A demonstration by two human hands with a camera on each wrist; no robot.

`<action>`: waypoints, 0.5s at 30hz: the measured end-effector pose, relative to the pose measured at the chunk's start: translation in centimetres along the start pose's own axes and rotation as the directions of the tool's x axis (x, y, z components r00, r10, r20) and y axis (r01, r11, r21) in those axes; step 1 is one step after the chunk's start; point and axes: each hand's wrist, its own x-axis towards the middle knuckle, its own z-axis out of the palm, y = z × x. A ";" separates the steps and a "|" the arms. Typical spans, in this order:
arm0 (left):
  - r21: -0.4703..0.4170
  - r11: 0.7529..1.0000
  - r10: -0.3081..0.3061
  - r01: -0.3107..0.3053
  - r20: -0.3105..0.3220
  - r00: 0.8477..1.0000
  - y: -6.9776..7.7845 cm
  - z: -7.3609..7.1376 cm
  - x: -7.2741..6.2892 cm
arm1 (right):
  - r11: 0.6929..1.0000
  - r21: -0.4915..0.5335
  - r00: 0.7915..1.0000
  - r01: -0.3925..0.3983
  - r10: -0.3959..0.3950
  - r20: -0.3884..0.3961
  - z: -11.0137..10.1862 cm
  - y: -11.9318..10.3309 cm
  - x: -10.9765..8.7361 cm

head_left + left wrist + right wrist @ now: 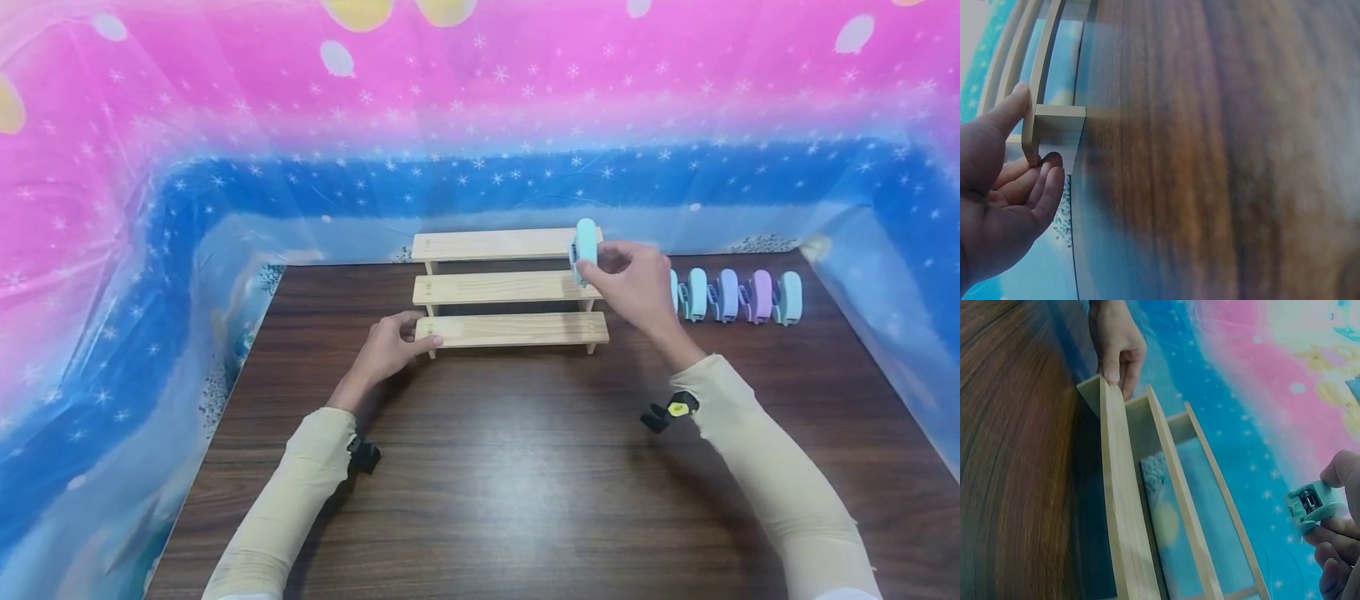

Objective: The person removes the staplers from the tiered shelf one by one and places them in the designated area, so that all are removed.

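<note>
A three-tier wooden step rack [510, 331] stands on the table. My left hand [390, 343] grips the left end of its lowest tier, thumb on top and fingers curled by the end, as the left wrist view shows. Over the right end of the upper tiers, my right hand [637, 279] pinches a mint-green hole punch [586, 243] between thumb and fingers, holding it upright. In the right wrist view a metal spring shows inside the hole punch [1310, 501]. Whether its lower end touches a tier I cannot tell.
Right of the rack, several pastel hole punches stand in a row: mint [696, 294], blue [726, 295], purple [761, 296] and mint again at the end. My right hand partly hides the leftmost. A pink and blue patterned cloth [480, 179] rises behind the brown table [510, 500].
</note>
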 end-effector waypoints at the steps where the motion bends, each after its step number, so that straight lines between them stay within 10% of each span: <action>1: 0.000 1.000 -0.001 0.001 0.000 1.000 0.0 0.0 0.0 | 1.000 -0.005 1.000 0.001 -0.001 -0.007 -0.3 0.2 0.0; 15: 0.002 1.000 -0.002 0.002 -0.001 1.000 0.0 0.0 0.0 | 0.996 -0.064 0.996 -0.069 0.065 -0.064 -4.4 3.0 0.0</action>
